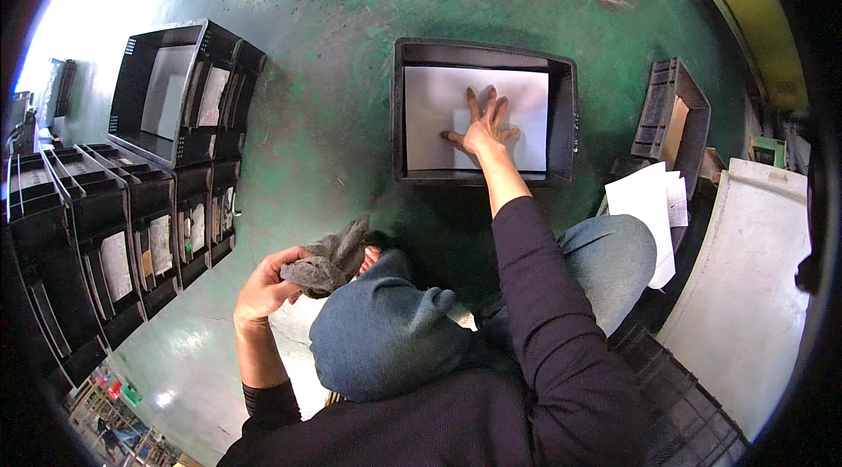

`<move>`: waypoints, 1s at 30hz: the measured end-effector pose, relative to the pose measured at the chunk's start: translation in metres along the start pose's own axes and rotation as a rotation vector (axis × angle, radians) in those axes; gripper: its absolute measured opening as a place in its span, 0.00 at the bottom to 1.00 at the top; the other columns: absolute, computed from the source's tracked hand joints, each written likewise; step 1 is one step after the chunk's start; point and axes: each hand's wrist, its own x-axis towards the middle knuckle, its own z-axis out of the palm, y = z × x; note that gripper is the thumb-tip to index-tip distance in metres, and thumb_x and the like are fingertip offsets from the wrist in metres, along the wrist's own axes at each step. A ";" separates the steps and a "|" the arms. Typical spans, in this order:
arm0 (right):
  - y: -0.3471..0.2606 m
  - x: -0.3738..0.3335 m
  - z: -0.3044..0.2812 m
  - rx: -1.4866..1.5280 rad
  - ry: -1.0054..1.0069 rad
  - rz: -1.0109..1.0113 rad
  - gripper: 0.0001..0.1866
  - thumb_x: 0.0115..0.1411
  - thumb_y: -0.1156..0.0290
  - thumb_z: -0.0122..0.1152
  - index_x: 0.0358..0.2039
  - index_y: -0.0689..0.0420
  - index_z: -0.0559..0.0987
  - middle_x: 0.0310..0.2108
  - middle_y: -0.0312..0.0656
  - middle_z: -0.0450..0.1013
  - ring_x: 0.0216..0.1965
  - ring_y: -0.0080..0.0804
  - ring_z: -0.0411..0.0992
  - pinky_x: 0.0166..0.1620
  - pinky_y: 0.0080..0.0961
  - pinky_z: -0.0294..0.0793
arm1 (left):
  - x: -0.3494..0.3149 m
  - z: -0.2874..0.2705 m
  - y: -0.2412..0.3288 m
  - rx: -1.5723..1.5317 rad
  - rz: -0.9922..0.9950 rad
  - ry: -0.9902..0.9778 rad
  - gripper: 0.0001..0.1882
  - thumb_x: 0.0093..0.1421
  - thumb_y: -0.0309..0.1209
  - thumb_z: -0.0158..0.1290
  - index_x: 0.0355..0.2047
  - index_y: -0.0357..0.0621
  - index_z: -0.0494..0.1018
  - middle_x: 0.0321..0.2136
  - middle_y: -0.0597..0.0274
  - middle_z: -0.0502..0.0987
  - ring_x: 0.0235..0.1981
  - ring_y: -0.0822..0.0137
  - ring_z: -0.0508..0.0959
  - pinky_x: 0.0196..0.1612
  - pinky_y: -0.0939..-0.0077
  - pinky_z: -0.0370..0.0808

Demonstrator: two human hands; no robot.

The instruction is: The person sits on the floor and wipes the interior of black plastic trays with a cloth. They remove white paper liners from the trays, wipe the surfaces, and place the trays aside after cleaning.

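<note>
My right hand point(482, 129) lies with its fingers spread on white paper point(430, 116) that lines the bottom of a black plastic crate point(482, 53). A smaller white rectangle shows beneath that palm; whether it is a separate sheet I cannot tell. The crate stands on the green floor in front of my knees. To the left, beside my bent left knee, my left hand point(267, 285) is closed around a crumpled grey cloth point(331, 261). The ends of its fingers are partly hidden by the folds of the cloth.
Black crates point(114, 230) are stacked along the left side. Another black crate point(671, 107) sits to the right, with loose white sheets point(642, 213) near my right knee. Beyond them leans or lies a pale panel point(745, 265). The green floor point(324, 99) is worn and cracked.
</note>
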 end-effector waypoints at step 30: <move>0.085 -0.003 -0.099 0.759 0.260 0.057 0.23 0.44 0.64 0.65 0.34 0.71 0.75 0.31 0.50 0.75 0.30 0.38 0.74 0.33 0.34 0.73 | -0.012 -0.001 -0.026 0.005 0.101 -0.208 0.23 0.54 0.21 0.48 0.52 0.37 0.67 0.36 0.71 0.75 0.33 0.80 0.69 0.35 0.84 0.68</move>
